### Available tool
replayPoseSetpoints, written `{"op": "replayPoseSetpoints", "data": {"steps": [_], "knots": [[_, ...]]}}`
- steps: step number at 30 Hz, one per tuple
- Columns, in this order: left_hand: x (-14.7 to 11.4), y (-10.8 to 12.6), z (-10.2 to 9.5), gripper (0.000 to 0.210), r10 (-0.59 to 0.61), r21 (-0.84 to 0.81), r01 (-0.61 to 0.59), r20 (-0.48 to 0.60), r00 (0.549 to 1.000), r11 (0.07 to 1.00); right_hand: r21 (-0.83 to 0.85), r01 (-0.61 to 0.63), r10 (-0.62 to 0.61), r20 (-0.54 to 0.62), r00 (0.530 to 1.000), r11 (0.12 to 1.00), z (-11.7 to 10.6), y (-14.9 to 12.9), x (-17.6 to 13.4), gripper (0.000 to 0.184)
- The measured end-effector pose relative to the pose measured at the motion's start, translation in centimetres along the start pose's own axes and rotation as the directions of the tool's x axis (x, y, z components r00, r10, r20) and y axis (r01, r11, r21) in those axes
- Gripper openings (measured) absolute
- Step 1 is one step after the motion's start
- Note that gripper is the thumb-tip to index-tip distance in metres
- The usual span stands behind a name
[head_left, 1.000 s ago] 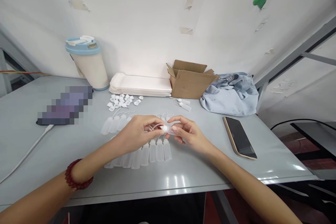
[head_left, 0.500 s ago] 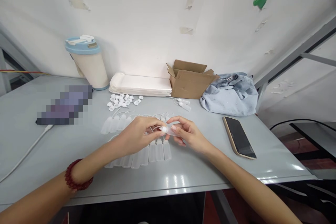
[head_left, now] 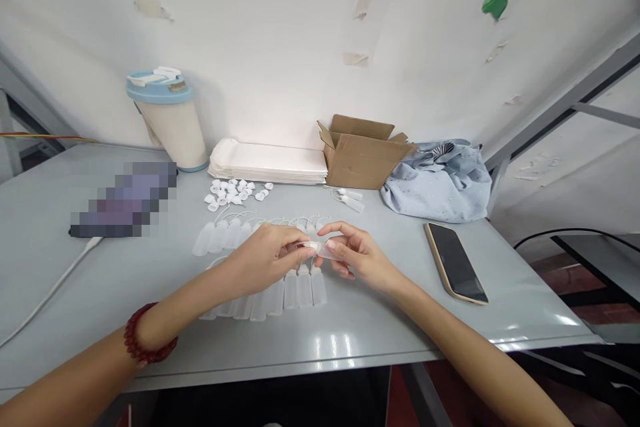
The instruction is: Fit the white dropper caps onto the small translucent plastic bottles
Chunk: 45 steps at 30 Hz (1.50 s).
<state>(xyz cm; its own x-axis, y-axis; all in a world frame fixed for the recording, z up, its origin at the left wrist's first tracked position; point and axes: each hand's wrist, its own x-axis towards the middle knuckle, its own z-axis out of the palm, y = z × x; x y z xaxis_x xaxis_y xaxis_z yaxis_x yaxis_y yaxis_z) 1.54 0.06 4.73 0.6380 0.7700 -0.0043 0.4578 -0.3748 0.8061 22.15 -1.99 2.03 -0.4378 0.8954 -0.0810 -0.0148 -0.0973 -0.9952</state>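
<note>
Between my two hands, over the middle of the table, is a small translucent plastic bottle (head_left: 327, 251) lying sideways. My left hand (head_left: 273, 250) pinches its white cap (head_left: 311, 245) with thumb and fingers, and a thin strand shows at the cap. Around the bottle's body my right hand (head_left: 357, 255) is closed, thumb on top. Below and behind my hands, similar bottles lie in two rows: a front row (head_left: 275, 297) and a back row (head_left: 220, 236) with thin strands at their tops, partly hidden by my left hand. Loose white caps (head_left: 230, 192) lie in a pile behind.
Along the wall stand a tumbler (head_left: 173, 120), a stack of white packets (head_left: 273, 159), an open cardboard box (head_left: 363, 157) and a light blue cloth bag (head_left: 437, 180). Two bottles (head_left: 350, 199) lie before the box. A phone (head_left: 457, 261) lies right; a blurred device (head_left: 125, 203) with cable lies left.
The fingers of my left hand have shifted slightly on the cap, which now shows less. Both hands stay in nearly the same place.
</note>
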Motion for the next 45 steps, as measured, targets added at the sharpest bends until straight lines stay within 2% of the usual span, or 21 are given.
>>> {"op": "replayPoseSetpoints", "data": {"steps": [3,6,13,19,27,30,32,34,37,39,41,43,45], "knots": [[0.0,0.1,0.0,0.024,0.074,0.038,-0.073,-0.032,0.997,0.997,0.010,0.003,-0.003,0.007,1.000,1.000,-0.1,0.1,0.0,0.033],[0.0,0.2,0.0,0.023,0.085,0.038,-0.083,-0.041,0.996,0.996,0.014,0.003,-0.003,0.016,1.000,1.000,-0.1,0.1,0.0,0.032],[-0.1,0.3,0.0,0.023,-0.036,-0.098,0.030,-0.057,0.998,0.995,-0.001,0.025,-0.025,0.013,1.000,1.000,0.0,-0.1,0.1,0.035],[0.1,-0.3,-0.5,0.029,-0.182,-0.237,0.165,-0.052,0.982,0.957,-0.081,0.049,-0.057,-0.097,0.994,0.995,-0.1,-0.2,0.0,0.034],[0.2,-0.5,-0.5,0.027,-0.164,-0.239,0.154,-0.022,0.986,0.959,-0.117,0.113,-0.127,-0.120,0.985,0.987,-0.4,0.2,0.0,0.033],[0.1,-0.6,-0.4,0.023,-0.113,-0.184,0.102,-0.053,0.992,0.978,-0.128,0.116,-0.132,-0.121,0.984,0.985,-0.5,0.1,-0.1,0.031],[0.1,-0.7,-0.2,0.020,-0.004,-0.079,-0.006,-0.125,0.992,0.997,-0.135,0.122,-0.139,-0.125,0.982,0.983,-0.5,0.1,-0.1,0.030],[0.1,-0.9,0.1,0.019,0.130,0.056,-0.121,-0.186,0.974,0.991,-0.140,0.126,-0.144,-0.132,0.981,0.982,-0.5,0.0,-0.1,0.030],[0.2,-1.1,0.3,0.022,0.241,0.177,-0.206,-0.204,0.949,0.962,-0.141,0.123,-0.143,-0.142,0.979,0.982,-0.5,-0.1,-0.1,0.031],[0.1,-1.0,0.3,0.021,0.212,0.141,-0.186,-0.203,0.956,0.972,-0.136,0.119,-0.138,-0.145,0.980,0.984,-0.5,-0.1,0.0,0.031],[0.1,-0.9,0.2,0.022,0.096,0.021,-0.094,-0.166,0.981,0.995,-0.129,0.124,-0.142,-0.140,0.980,0.984,-0.5,-0.1,0.0,0.030],[0.1,-0.6,-0.1,0.028,-0.040,-0.108,0.033,-0.063,0.997,0.994,-0.121,0.141,-0.157,-0.131,0.979,0.983,-0.4,0.0,0.0,0.028],[0.1,-0.4,-0.4,0.036,-0.112,-0.180,0.119,0.046,0.993,0.976,-0.119,0.158,-0.173,-0.122,0.977,0.980,-0.3,0.1,-0.1,0.028]]}}
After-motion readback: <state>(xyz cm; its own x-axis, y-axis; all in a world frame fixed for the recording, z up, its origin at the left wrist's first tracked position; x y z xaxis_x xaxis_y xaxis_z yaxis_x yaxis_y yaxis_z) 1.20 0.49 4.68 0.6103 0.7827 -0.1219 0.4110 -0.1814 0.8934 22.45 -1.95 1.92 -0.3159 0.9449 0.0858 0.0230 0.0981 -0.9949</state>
